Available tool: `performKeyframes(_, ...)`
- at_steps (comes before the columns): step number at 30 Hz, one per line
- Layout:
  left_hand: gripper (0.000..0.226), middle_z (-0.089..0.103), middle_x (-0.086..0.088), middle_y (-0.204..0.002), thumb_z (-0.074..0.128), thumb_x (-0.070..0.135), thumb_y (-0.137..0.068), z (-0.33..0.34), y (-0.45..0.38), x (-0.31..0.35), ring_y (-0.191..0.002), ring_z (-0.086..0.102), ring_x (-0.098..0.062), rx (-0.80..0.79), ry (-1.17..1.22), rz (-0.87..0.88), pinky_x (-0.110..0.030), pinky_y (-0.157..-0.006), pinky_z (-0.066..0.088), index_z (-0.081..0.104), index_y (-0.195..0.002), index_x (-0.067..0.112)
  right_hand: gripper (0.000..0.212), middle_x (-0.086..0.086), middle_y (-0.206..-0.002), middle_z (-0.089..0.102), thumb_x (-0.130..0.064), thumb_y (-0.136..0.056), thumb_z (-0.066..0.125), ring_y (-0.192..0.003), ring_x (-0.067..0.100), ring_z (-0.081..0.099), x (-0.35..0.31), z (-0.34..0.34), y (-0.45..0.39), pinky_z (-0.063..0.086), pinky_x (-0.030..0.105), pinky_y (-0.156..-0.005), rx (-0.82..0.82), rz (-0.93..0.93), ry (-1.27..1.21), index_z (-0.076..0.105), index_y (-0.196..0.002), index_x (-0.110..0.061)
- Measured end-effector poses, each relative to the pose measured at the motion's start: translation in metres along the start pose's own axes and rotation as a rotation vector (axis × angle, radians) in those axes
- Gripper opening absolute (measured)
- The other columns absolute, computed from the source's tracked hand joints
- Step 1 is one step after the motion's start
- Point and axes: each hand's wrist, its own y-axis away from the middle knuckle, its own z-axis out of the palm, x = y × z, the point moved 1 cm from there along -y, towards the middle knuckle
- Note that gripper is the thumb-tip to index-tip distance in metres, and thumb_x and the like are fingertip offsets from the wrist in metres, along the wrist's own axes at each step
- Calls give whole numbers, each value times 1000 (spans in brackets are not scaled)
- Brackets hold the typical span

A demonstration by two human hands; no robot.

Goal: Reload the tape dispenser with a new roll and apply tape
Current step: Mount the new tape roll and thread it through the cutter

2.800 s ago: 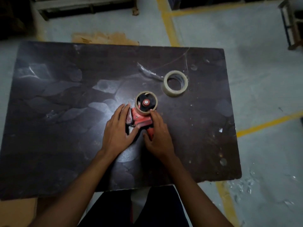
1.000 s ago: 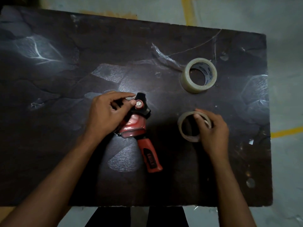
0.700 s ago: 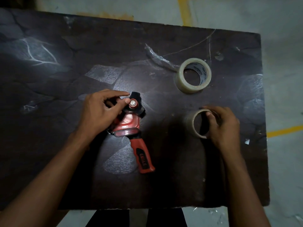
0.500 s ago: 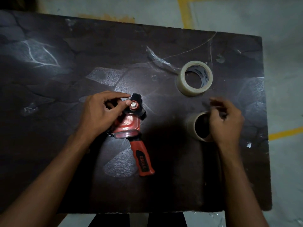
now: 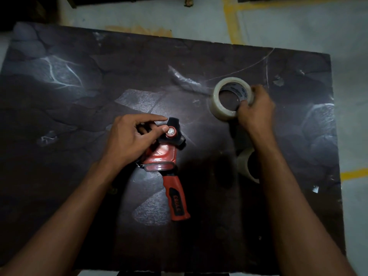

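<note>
The right hand (image 5: 255, 114) grips the new tape roll (image 5: 231, 98), up and right of the bare dispenser hub (image 5: 171, 133) the left fingers (image 5: 157, 129) pinch.

One red and black tape dispenser (image 5: 167, 158) is seen on one dark desk (image 5: 59, 136). Two rings of tape are counted: one full roll of clear tape (image 5: 221, 104), and one empty tape core (image 5: 244, 163), which is partly hidden by a forearm. Two bare hands are in view, one left hand (image 5: 129, 140) and one right hand (image 5: 255, 112). One crumpled strip of used tape (image 5: 185, 79) is seen lying on the desk.
</note>
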Motion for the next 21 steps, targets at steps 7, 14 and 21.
performKeyframes(7,23,84,6,-92,81,41,-88,-14,-12,-8,-82,79,-24,-17,3,-17,-42,-79,64,84,-109,34,39,-14,-108,70,-4,-94,58,-96,14,74,-51,11,20,64,38,-79,-264,-299,-327,67,-128,-21)
performKeyframes(14,29,83,13,-91,58,11,-107,-24,-12,-9,-82,73,-9,77,312,-58,-18,-76,56,79,-107,31,41,6,-124,71,-11,-100,55,-117,24,63,-88,39,49,48,40,-101,-493,-663,51,65,-138,-23)
performKeyframes(21,30,81,0,-122,61,16,-103,-29,7,-21,-119,74,-20,40,386,-48,-39,-107,55,74,-130,20,44,5,-125,73,-17,-101,52,-116,28,66,-94,47,52,54,46,-94,-490,-703,220,62,-141,-31)
